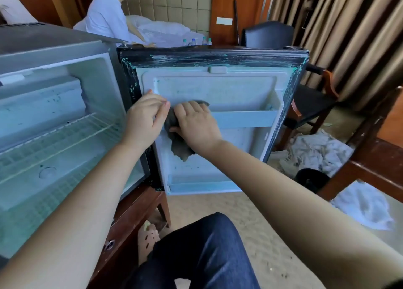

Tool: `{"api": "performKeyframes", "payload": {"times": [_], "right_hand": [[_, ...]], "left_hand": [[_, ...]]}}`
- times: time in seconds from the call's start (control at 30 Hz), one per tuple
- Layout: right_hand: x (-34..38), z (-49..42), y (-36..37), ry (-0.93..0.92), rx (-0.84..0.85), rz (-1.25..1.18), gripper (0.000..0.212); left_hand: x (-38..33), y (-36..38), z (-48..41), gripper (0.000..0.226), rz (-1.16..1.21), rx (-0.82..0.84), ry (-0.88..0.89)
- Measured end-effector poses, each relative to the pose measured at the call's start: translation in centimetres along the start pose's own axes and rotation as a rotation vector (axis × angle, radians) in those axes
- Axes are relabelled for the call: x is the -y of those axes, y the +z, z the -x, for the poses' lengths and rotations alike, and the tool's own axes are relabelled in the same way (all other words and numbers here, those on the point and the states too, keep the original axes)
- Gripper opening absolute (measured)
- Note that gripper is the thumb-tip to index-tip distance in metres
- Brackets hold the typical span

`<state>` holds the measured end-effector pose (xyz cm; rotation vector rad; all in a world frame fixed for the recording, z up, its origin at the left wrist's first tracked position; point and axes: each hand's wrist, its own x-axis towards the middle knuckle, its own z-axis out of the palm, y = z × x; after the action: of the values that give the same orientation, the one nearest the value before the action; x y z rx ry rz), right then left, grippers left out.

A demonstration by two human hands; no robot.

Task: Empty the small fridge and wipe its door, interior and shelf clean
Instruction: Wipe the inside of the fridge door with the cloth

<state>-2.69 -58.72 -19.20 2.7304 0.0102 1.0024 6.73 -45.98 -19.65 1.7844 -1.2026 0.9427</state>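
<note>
Beyond the dark blue denim knee (196, 251), a crumpled grey cloth (181, 149) is being gripped under the curled right hand (196, 125) against the left end of the white plastic rail (244, 119) of the open fridge door (218, 88), the rail's long axis running rightward from that hand. The door's hinge side is being steadied by the left hand (145, 118), fingers nearly straight, holding nothing; the bin behind the rail is being largely hidden.

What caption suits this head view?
Right hand grips a grey cloth against the inside of the open fridge door; left hand rests beside it.
</note>
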Motion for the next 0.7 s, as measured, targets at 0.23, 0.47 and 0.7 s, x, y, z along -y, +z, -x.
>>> {"api": "performKeyframes", "payload": {"times": [0.23, 0.47, 0.7], "right_hand": [[-9.4, 4.4, -2.3, -0.093, -0.010, 0.108, 0.040], [-15.2, 7.9, -4.6, 0.014, 0.012, 0.225, 0.041], [-9.5, 4.9, -2.3, 0.054, -0.054, 0.136, 0.040]], "left_hand": [[-0.3, 0.3, 0.2, 0.057, 0.018, 0.010, -0.052], [-0.3, 0.4, 0.6, 0.050, -0.001, -0.005, -0.047], [1.1, -4.2, -1.2, 0.030, -0.100, 0.107, 0.249]]}}
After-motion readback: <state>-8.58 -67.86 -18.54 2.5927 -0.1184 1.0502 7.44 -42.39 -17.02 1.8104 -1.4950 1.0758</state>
